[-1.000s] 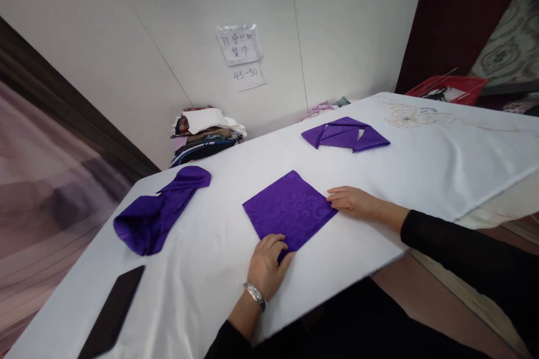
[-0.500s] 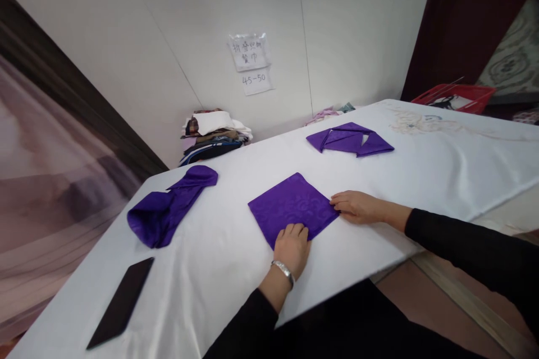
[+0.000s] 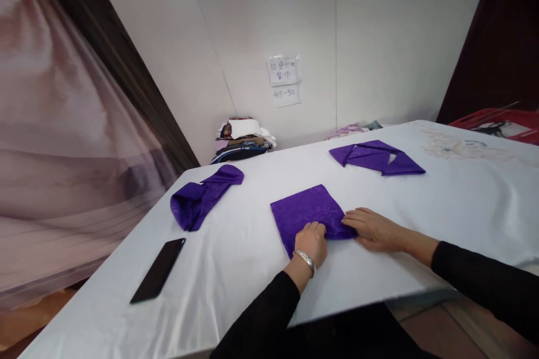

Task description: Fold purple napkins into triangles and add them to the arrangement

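A purple cloth napkin (image 3: 309,207), folded into a square, lies at the middle of the table. My left hand (image 3: 311,242), a silver bracelet on its wrist, has its fingers curled over the napkin's near edge. At the right corner, my right hand (image 3: 373,229) holds the cloth with its fingers together; the thumb is partly hidden. Between both hands the near edge is bunched up a little. Farther back on the right lies another purple napkin, folded flat with pointed ends (image 3: 377,157). To the left is a third purple napkin (image 3: 206,196), shaped with a rounded open pocket.
A black phone-like slab (image 3: 159,270) lies on the white-covered table (image 3: 236,269) at the left. Stacked clothes (image 3: 242,143) stand behind the far edge, under paper signs (image 3: 285,79) on the wall. A red basket (image 3: 475,118) is at the far right; a sheer curtain (image 3: 84,140) hangs left.
The view has turned, so everything sits farther right and the signs lower. The napkin's near right edge, flat before, is now gathered and slightly lifted between my hands.
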A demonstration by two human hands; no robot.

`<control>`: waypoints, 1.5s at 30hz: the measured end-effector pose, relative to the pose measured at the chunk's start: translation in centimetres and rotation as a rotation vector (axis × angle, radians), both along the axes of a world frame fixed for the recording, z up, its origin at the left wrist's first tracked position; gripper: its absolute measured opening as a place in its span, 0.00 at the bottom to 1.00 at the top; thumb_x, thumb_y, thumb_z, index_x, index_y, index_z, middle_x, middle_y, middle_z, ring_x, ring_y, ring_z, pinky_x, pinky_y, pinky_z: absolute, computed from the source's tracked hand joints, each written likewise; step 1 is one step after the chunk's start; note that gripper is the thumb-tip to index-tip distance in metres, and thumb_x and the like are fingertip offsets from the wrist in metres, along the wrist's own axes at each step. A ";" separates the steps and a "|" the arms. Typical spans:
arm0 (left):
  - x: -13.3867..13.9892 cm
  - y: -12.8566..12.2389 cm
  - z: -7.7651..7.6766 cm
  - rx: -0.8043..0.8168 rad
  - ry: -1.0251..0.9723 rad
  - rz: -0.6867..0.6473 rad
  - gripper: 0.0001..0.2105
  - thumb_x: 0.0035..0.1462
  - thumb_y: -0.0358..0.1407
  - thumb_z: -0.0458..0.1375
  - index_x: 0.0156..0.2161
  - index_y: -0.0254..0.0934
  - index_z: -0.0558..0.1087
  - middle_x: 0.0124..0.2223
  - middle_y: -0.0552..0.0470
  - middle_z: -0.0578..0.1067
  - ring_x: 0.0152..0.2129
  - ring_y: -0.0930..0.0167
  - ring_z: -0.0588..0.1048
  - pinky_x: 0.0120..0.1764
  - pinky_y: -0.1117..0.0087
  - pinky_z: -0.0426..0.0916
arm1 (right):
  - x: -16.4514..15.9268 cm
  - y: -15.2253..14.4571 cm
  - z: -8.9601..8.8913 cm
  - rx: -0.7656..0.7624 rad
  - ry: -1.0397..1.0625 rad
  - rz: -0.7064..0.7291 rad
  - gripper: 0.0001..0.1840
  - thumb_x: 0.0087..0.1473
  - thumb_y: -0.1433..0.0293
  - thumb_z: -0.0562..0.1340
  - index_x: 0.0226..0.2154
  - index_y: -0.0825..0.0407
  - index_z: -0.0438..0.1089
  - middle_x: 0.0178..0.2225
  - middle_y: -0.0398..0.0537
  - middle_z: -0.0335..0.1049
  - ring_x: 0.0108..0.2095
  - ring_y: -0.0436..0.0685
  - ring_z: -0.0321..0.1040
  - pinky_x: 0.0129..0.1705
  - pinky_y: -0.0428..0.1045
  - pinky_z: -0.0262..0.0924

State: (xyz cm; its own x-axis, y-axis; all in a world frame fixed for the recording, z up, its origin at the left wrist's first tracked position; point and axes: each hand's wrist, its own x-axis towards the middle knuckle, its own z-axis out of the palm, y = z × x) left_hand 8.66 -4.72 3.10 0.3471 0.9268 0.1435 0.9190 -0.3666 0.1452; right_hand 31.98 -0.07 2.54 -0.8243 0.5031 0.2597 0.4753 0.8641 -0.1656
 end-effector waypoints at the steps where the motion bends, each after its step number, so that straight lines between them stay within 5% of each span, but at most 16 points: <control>1: -0.6 -0.3 0.0 -0.004 -0.061 0.010 0.11 0.50 0.25 0.50 0.37 0.39 0.68 0.37 0.53 0.72 0.36 0.70 0.69 0.37 0.71 0.64 | -0.2 0.0 -0.4 0.002 0.027 0.009 0.29 0.48 0.72 0.57 0.55 0.50 0.59 0.51 0.55 0.64 0.52 0.62 0.58 0.54 0.62 0.50; 7: -3.0 -2.0 -0.1 -0.076 -0.419 0.105 0.12 0.46 0.26 0.50 0.34 0.41 0.70 0.31 0.57 0.74 0.29 0.73 0.71 0.35 0.73 0.63 | -2.0 -1.3 -2.4 0.000 0.147 0.057 0.29 0.53 0.69 0.55 0.58 0.49 0.53 0.58 0.54 0.55 0.59 0.61 0.47 0.57 0.61 0.45; 12: -3.1 -2.3 -0.1 -0.065 -0.425 0.139 0.11 0.45 0.28 0.51 0.35 0.42 0.70 0.29 0.57 0.73 0.27 0.72 0.70 0.33 0.73 0.62 | -3.7 -4.4 -1.6 -0.073 0.061 0.000 0.40 0.53 0.59 0.56 0.62 0.50 0.38 0.62 0.54 0.44 0.62 0.62 0.38 0.60 0.62 0.37; 18: -2.7 -2.6 0.0 -0.044 -0.391 0.096 0.07 0.48 0.31 0.52 0.33 0.42 0.69 0.27 0.57 0.72 0.27 0.71 0.69 0.33 0.72 0.62 | -6.0 -5.7 -2.3 0.012 0.108 -0.151 0.43 0.51 0.62 0.57 0.63 0.52 0.35 0.61 0.55 0.48 0.60 0.63 0.42 0.59 0.63 0.40; 23: -3.2 -3.1 -0.2 -0.072 -0.476 0.108 0.08 0.47 0.30 0.52 0.34 0.42 0.69 0.26 0.58 0.71 0.25 0.73 0.68 0.32 0.73 0.61 | -6.3 -5.0 -2.8 0.116 0.156 -0.208 0.39 0.47 0.78 0.53 0.62 0.51 0.41 0.55 0.56 0.60 0.56 0.62 0.54 0.56 0.65 0.45; 31: -3.8 -2.8 -0.6 -0.121 -0.619 0.209 0.05 0.51 0.33 0.50 0.27 0.39 0.67 0.20 0.60 0.64 0.19 0.75 0.63 0.26 0.74 0.56 | -5.6 -4.8 -1.9 0.129 0.110 -0.121 0.38 0.50 0.72 0.56 0.61 0.51 0.40 0.56 0.57 0.57 0.57 0.64 0.51 0.56 0.65 0.45; 35: -3.8 -2.6 -0.4 -0.144 -0.708 0.200 0.06 0.50 0.31 0.49 0.24 0.39 0.65 0.20 0.61 0.61 0.19 0.75 0.60 0.25 0.74 0.53 | -6.0 -3.2 -2.4 0.115 0.141 -0.124 0.38 0.48 0.77 0.53 0.61 0.51 0.42 0.56 0.55 0.58 0.56 0.62 0.53 0.56 0.64 0.46; 41: -4.8 -2.1 -1.0 -0.197 -0.854 0.304 0.12 0.53 0.35 0.48 0.20 0.38 0.59 0.19 0.61 0.57 0.19 0.76 0.57 0.25 0.74 0.53 | -5.8 -0.4 -1.9 -0.033 0.296 -0.115 0.31 0.49 0.78 0.50 0.57 0.49 0.53 0.45 0.51 0.69 0.46 0.59 0.64 0.51 0.62 0.55; 45: -5.7 -1.9 -1.7 -0.218 -0.906 0.364 0.15 0.55 0.40 0.47 0.19 0.38 0.57 0.19 0.61 0.56 0.19 0.77 0.57 0.24 0.74 0.53 | -6.7 1.1 -0.3 -0.236 0.354 -0.144 0.21 0.49 0.74 0.51 0.45 0.48 0.67 0.41 0.48 0.71 0.41 0.58 0.67 0.44 0.55 0.62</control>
State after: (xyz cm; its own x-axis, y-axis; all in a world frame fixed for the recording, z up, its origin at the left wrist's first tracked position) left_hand 2.98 -6.58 1.39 -0.1193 0.9925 0.0280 0.4796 0.0330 0.8769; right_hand 25.29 1.02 2.26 -0.6223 0.6859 0.3772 0.4666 0.7120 -0.5248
